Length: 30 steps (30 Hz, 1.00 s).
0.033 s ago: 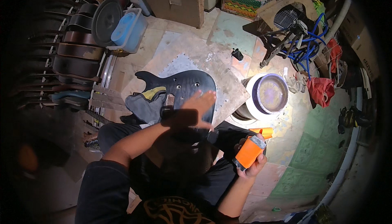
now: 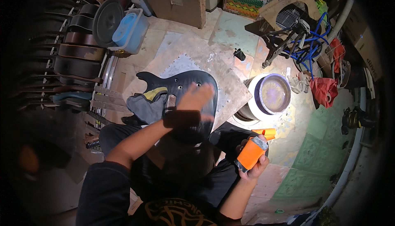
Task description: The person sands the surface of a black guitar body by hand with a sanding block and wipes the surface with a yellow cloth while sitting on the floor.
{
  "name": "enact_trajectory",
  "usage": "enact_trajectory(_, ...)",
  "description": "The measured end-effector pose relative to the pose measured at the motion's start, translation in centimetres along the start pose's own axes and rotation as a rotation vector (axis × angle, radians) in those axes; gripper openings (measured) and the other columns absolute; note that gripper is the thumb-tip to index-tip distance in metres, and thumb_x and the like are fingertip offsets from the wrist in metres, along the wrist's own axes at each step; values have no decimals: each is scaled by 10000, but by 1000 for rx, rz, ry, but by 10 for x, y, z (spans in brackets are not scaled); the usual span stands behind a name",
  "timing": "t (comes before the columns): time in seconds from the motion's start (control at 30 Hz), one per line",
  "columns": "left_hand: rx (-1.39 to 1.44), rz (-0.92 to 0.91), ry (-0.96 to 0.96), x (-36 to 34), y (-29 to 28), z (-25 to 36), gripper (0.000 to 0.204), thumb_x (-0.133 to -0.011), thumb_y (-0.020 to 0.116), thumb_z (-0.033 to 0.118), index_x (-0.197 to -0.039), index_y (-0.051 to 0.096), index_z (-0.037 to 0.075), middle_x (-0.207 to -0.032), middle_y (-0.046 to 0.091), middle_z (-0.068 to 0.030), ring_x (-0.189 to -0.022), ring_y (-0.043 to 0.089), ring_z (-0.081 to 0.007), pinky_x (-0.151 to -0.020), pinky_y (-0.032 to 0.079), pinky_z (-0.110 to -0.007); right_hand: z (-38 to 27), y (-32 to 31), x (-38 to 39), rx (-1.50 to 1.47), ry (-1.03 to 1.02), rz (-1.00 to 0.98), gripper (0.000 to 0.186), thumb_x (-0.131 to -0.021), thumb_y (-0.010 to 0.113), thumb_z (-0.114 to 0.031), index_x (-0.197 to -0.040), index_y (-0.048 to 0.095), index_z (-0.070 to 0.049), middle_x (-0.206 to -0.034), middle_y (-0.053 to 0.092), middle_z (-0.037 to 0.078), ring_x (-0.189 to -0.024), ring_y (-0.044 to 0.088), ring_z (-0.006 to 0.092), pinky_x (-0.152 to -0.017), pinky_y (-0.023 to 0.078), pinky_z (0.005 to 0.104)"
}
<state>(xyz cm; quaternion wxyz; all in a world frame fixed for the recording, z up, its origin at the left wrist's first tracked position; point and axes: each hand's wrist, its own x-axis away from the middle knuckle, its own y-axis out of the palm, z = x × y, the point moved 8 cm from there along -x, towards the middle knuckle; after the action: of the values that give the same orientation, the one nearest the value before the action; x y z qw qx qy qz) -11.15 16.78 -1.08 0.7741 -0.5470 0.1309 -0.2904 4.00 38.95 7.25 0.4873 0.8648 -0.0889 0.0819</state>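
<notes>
A black electric guitar body (image 2: 158, 81) lies across my lap, its curved edge reaching over a flat board. My left hand (image 2: 196, 98) is spread over its top face with fingers apart; motion smears it, and I cannot tell if it touches. In my right hand (image 2: 258, 169), off to the right, is an orange block (image 2: 250, 154) with grey ends. A grey and yellow cloth (image 2: 144, 107) rests on the guitar body's left part. Beyond the right hand another orange piece (image 2: 267, 133) shows, partly hidden.
A worn board (image 2: 232, 92) lies on the tiled floor. To the right stands a white bucket with a purple-rimmed basin (image 2: 275, 95) on top. Several guitars (image 2: 78, 65) line the left side. A small black container (image 2: 239, 54), blue hose (image 2: 306, 53) and red bag (image 2: 324, 92) lie farther off.
My left hand has shifted slightly away from me and to the left over the guitar body, and is more blurred. The right hand and orange block stay put.
</notes>
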Motion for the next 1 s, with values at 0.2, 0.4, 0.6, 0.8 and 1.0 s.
enact_trajectory(0.2,-78,228,-67,-2,-16,1,1016,-901,580,664,-1527,340,-99,-1623,307,-284,-1535,265,-386,-1247,163,-533,-1,2,0,-5,12,10,690,-849,758,-351,-1434,499,-93,-1227,649,154,-1046,648,301,-877,556,430)
enact_trajectory(0.4,-109,247,-267,-2,-11,-63,1158,-814,574,783,-1528,332,-96,-1616,324,-267,-1527,261,-414,-1236,168,-573,1,12,2,10,9,-4,691,-847,755,-365,-1421,490,-87,-1177,667,165,-1021,664,308,-875,566,435)
enact_trajectory(0.6,-132,115,124,51,35,47,1073,-872,523,755,-1551,320,-50,-1641,305,-228,-1540,260,-373,-1234,173,-587,-1,8,1,69,1,-28,706,-849,747,-386,-1429,477,-88,-1176,652,145,-994,646,307,-818,556,434)
enact_trajectory(0.8,-175,133,-116,45,5,2,1159,-834,516,813,-1580,282,-42,-1663,267,-220,-1567,204,-341,-1251,150,-550,-54,90,73,-598,31,-841,464,-939,680,-434,-1318,566,-191,-1015,643,212,-776,602,301,-627,501,389)
enact_trajectory(1.0,-89,169,-198,58,14,18,1225,-798,590,811,-1572,262,-79,-1661,223,-271,-1568,164,-393,-1252,119,-569,-179,251,159,45,-395,-1414,425,-1027,585,-380,-1402,535,-187,-935,702,34,-781,692,185,-636,558,340)
